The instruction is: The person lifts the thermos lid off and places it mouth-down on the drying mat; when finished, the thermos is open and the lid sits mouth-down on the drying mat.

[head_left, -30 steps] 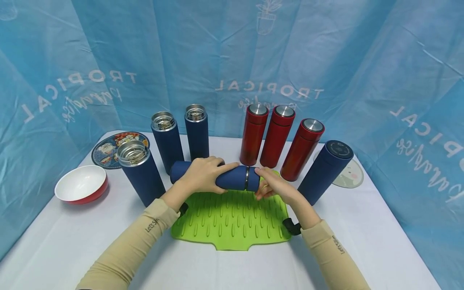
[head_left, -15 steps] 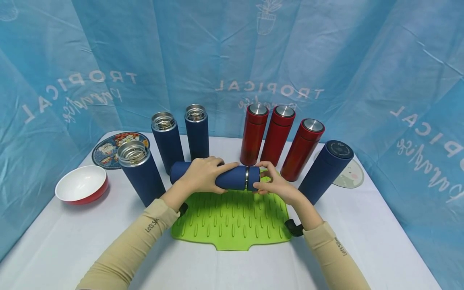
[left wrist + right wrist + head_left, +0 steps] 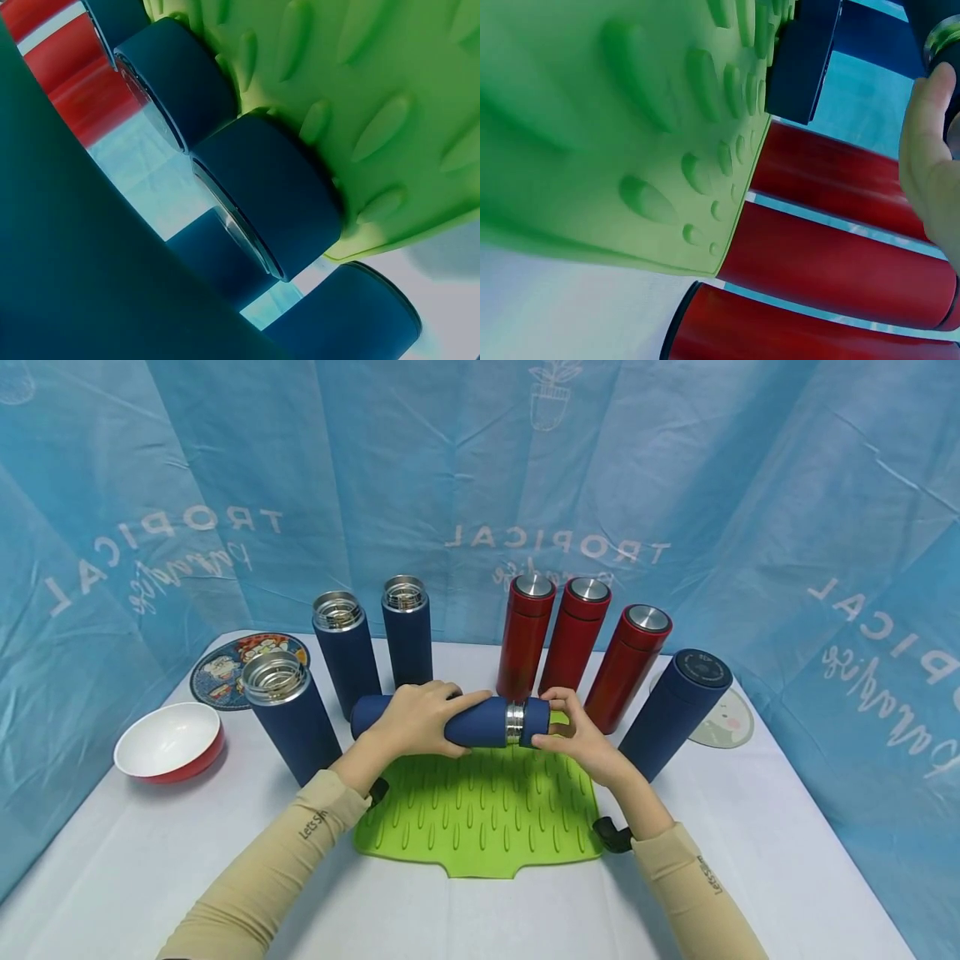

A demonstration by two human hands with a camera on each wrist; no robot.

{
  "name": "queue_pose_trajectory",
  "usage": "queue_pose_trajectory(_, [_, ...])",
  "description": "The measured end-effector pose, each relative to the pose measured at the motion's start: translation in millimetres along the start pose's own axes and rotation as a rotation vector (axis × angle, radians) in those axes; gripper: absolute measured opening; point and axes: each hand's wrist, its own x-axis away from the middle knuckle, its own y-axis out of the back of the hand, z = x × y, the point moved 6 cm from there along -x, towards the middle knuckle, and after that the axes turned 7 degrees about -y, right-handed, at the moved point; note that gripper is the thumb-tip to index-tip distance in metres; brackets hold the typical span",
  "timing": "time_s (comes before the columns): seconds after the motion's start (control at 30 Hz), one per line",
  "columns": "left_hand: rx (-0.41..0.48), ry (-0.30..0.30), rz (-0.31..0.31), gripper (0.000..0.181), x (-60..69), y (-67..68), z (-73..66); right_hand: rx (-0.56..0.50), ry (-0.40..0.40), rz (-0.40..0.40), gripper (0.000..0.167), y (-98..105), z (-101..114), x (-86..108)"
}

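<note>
A dark blue bottle [image 3: 476, 724] lies sideways above the green mat [image 3: 480, 827], its silver neck [image 3: 514, 723] showing between body and lid. My left hand [image 3: 416, 720] grips the body from above. With thumb and fingers, my right hand [image 3: 583, 742] pinches the blue lid [image 3: 536, 722] at the bottle's right end. In the right wrist view, that hand [image 3: 936, 165] is at the right edge. Blue caps [image 3: 266, 195] rest by the mat's edge in the left wrist view, below the large dark side of the held bottle [image 3: 90, 247]; the head view hides them.
Three lidless blue bottles [image 3: 296, 727] stand at the left, beside a red-and-white bowl [image 3: 168, 739] and a patterned round mat [image 3: 217, 672]. Three red bottles [image 3: 626, 672] and a blue one [image 3: 675, 714] stand at the right, with a pale round mat [image 3: 723, 722] behind.
The lid has shifted right from the body, exposing more silver neck. My right hand changed its finger placement on the lid and moved slightly right; my left hand has barely moved.
</note>
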Motion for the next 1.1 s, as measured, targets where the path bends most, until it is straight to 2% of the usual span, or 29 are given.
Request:
queue_pose_trajectory(0.13, [0.009,0.008,-0.038,0.081,0.9,1.9,2.9,0.031,0.015,-0.074,0.044,8.4,-0.5,3.1])
queue_pose_trajectory(0.27, [0.064,0.077,-0.065,0.083,-0.5,4.4,8.5,0.074,-0.012,-0.120,0.044,14.7,-4.0,6.9])
queue_pose_trajectory(0.33, [0.107,0.134,-0.077,0.084,-2.2,6.0,12.1,0.101,-0.029,-0.132,0.043,16.4,-6.6,8.3])
queue_pose_trajectory(0.47, [0.250,0.277,-0.108,0.085,-6.1,10.8,20.0,0.137,-0.050,-0.132,0.043,17.5,-12.1,9.7])
queue_pose_trajectory(0.6, [0.419,0.423,-0.183,0.086,-10.6,18.1,29.8,0.164,-0.064,-0.124,0.044,17.7,-15.7,9.8])
queue_pose_trajectory(0.73, [0.555,0.524,-0.272,0.087,-16.8,24.7,38.9,0.177,-0.075,-0.129,0.044,18.5,-16.7,9.7])
queue_pose_trajectory(0.97, [0.670,0.615,-0.337,0.089,-29.1,28.0,50.6,0.213,-0.072,-0.147,0.043,10.9,0.6,21.6])
queue_pose_trajectory(1.1, [0.790,0.630,-0.404,0.087,-38.0,25.6,56.2,0.234,-0.072,-0.164,0.042,8.5,6.6,26.8])
